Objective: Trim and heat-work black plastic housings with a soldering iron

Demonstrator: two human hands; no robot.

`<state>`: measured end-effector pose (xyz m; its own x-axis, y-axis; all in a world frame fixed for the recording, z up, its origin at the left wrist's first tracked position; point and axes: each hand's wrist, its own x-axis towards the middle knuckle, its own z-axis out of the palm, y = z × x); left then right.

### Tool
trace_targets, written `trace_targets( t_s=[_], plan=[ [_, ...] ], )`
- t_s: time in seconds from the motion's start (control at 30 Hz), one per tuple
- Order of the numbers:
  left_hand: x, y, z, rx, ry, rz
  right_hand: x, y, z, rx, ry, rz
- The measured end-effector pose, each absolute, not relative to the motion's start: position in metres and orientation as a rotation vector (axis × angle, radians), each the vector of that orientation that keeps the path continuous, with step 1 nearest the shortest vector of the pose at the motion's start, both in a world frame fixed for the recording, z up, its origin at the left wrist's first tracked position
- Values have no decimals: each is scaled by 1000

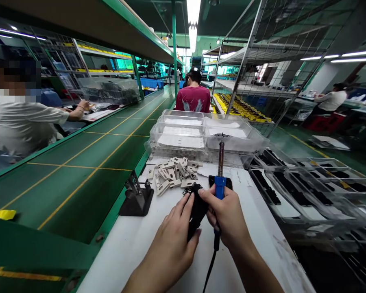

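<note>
My left hand [177, 232] is wrapped round a long black plastic part [198, 211], thumb on one side and fingers on the other. In my right hand [228, 211] is a soldering iron [220, 185] with a blue handle, its metal tip pointing up and away from me. The right thumb rests by the upper end of the black part. A black cord [210, 270] runs down from the iron. Just beyond the hands lies a heap of small off-white plastic pieces [173, 175]. Small dark bits lie beside the black part's far end.
A black metal soldering stand [136, 195] is at the table's left edge. Clear plastic trays [201, 134] are stacked at the back; more trays with black parts [280, 191] stand right. A green conveyor [110, 150] runs along the left. Co-workers sit left, ahead and far right.
</note>
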<state>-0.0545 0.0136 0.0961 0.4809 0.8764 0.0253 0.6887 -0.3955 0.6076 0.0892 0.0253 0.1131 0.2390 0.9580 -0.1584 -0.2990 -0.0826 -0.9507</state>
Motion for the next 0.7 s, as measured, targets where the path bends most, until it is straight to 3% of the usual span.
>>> trace_targets(
  t_s=[0.43,0.7],
  plan=[
    [-51,9,72,2219,1252,503,97,27,95,-1178,-734,1318],
    [-74,18,84,1593,1165,679,160,15,96,-1334,-950,1165]
  ],
)
